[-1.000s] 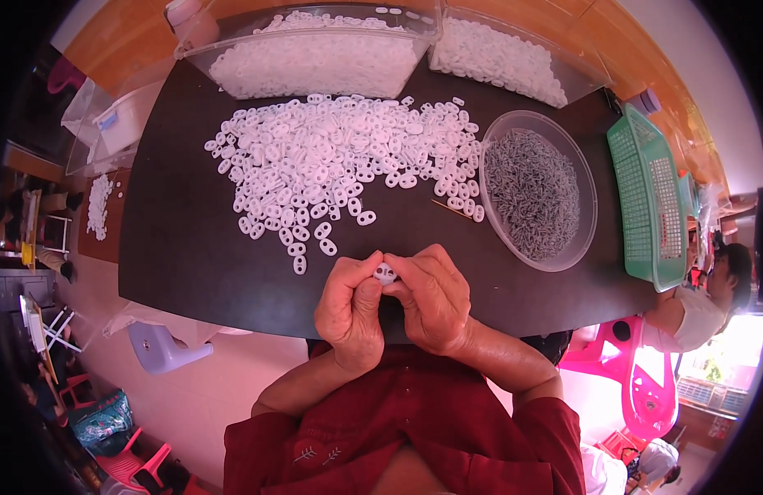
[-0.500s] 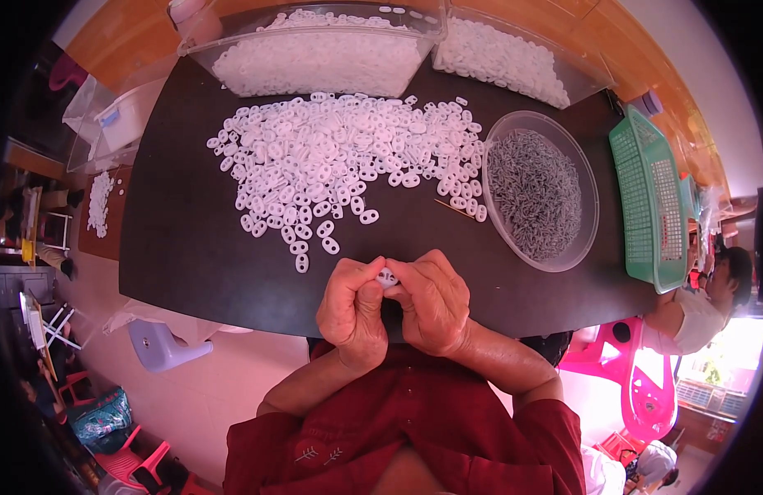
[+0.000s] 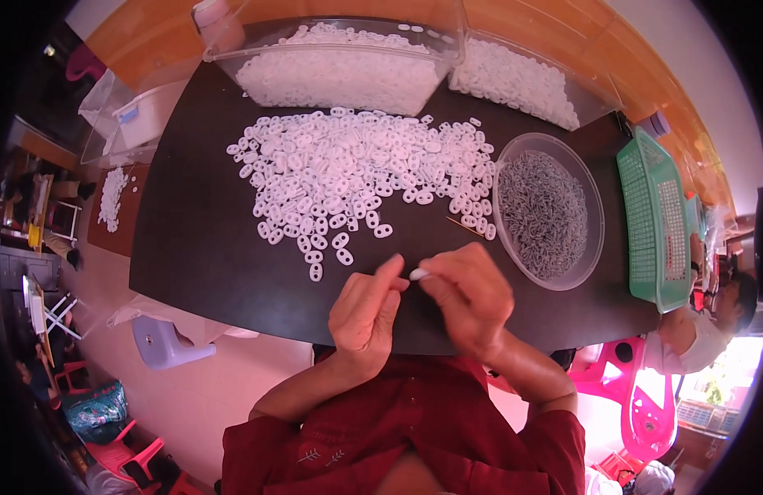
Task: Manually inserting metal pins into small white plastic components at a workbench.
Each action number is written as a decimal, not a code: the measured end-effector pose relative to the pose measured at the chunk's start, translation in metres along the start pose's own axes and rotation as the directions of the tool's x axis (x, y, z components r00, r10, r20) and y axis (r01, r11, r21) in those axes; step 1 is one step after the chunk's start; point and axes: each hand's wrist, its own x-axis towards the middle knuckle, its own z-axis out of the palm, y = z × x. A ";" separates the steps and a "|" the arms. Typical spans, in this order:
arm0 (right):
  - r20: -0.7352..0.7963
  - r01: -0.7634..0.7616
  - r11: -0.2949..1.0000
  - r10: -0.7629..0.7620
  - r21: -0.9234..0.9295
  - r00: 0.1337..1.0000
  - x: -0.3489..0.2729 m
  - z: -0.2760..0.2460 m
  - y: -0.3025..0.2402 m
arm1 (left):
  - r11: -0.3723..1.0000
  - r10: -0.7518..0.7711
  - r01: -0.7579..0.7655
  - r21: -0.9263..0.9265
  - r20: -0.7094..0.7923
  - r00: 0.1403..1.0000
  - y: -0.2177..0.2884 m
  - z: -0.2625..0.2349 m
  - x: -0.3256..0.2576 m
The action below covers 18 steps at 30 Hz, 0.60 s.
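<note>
My right hand (image 3: pixel 472 299) pinches a small white oval plastic piece (image 3: pixel 418 274) between thumb and fingertips, above the near part of the dark table. Just left of it is my left hand (image 3: pixel 366 312), its thumb and fingers closed together; what sits in that pinch, if anything, is too small to tell. Ahead of both hands spreads a pile of white oval pieces with two holes (image 3: pixel 328 169), with a few strays at its near edge. To the right stands a round clear tub (image 3: pixel 597 247) full of small grey metal parts (image 3: pixel 546 210), too fine to name.
Two clear bins hold more white pieces (image 3: pixel 340 78) (image 3: pixel 513 78) at the back of the table (image 3: pixel 200 239). A green plastic basket (image 3: pixel 645 239) stands at the right edge, near another person (image 3: pixel 687 338). A thin brown stick (image 3: pixel 464 225) lies beside the tub.
My hands were together around one white piece; now they are apart, the right hand shifted rightward with a white piece in its pinch. The view has shifted slightly.
</note>
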 end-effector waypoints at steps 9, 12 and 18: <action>-0.290 -0.122 0.928 0.015 -0.353 0.957 0.138 -0.102 0.063 | 0.771 0.343 -0.432 0.467 0.267 0.901 -0.033 -0.019 0.075; -0.258 -0.086 0.851 -0.059 -0.517 0.964 0.180 -0.122 0.100 | 0.722 0.342 -0.491 0.486 0.366 0.865 -0.040 -0.016 0.088; -0.023 -0.004 0.592 -0.025 -0.806 0.999 0.217 -0.129 0.152 | 0.708 0.250 -0.473 0.525 0.440 0.863 -0.050 -0.015 0.082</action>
